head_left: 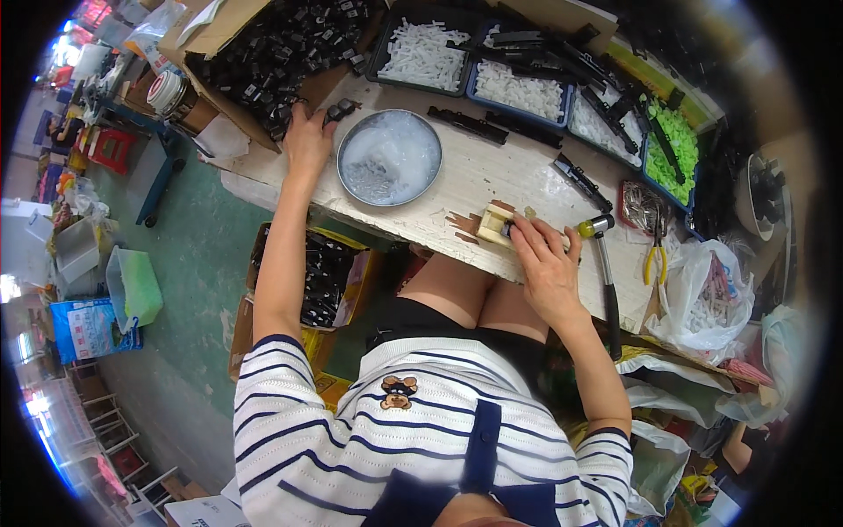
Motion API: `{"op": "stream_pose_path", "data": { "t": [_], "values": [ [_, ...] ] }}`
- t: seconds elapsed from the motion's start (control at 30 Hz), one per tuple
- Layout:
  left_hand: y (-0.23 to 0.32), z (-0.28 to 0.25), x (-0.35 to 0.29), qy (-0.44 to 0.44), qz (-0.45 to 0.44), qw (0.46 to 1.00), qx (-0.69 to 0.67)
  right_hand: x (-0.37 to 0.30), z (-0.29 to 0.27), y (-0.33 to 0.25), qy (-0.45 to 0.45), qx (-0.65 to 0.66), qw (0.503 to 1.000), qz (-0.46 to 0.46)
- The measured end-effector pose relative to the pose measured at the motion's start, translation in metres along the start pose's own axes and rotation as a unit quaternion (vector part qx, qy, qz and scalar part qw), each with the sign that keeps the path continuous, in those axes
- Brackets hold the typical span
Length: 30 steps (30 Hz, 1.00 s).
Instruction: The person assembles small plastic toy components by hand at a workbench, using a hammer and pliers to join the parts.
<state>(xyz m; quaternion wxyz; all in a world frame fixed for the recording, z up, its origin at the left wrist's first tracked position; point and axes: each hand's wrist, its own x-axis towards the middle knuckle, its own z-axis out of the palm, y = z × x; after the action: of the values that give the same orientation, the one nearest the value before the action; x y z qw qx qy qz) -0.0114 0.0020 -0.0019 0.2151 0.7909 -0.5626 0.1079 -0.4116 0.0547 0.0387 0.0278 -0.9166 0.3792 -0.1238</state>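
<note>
My left hand [307,145] reaches to the near corner of a cardboard box [206,83] heaped with small black plastic parts [285,57]. Its thumb and fingers look apart, beside a few loose black parts [339,110]; the fingertips are partly hidden among them. At the table's front edge, my right hand [549,263] has its fingers closed over a cream-coloured block [493,223]. A small dark piece shows at the block, near the fingertips. To the right of that hand lies a hammer [606,272] with a yellow-and-silver head and black handle.
A round metal bowl [351,186] of whitish, foamy liquid stands between my hands. Behind are trays of white parts [421,54] and green parts [674,145], with long black strips [467,125] around. Yellow-handled pliers [654,259] and a plastic bag [707,294] lie at right.
</note>
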Motion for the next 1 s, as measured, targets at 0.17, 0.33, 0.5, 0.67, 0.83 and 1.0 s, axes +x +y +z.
{"op": "stream_pose_path", "data": {
  "t": [0.17,0.33,0.5,0.67,0.83,1.0],
  "values": [
    [-0.021,0.001,-0.025,0.064,0.082,0.994,-0.035,0.008,0.014,-0.003,0.002,0.002,1.0,-0.026],
    [-0.027,-0.01,-0.034,0.059,0.055,0.995,-0.057,0.008,0.019,-0.003,-0.001,0.003,0.999,-0.032],
    [-0.009,-0.013,-0.028,0.021,0.063,0.993,-0.099,0.008,0.017,-0.005,-0.008,-0.001,1.0,-0.03],
    [-0.005,-0.025,-0.027,-0.068,0.069,0.99,-0.1,0.008,0.019,-0.003,-0.003,0.008,0.999,-0.031],
    [-0.012,-0.028,-0.066,0.026,0.134,0.986,-0.097,0.008,0.02,-0.003,-0.005,-0.002,1.0,-0.027],
    [-0.006,-0.022,-0.087,0.119,0.089,0.983,-0.104,0.007,0.022,-0.002,0.008,-0.003,0.999,-0.034]
  ]
}}
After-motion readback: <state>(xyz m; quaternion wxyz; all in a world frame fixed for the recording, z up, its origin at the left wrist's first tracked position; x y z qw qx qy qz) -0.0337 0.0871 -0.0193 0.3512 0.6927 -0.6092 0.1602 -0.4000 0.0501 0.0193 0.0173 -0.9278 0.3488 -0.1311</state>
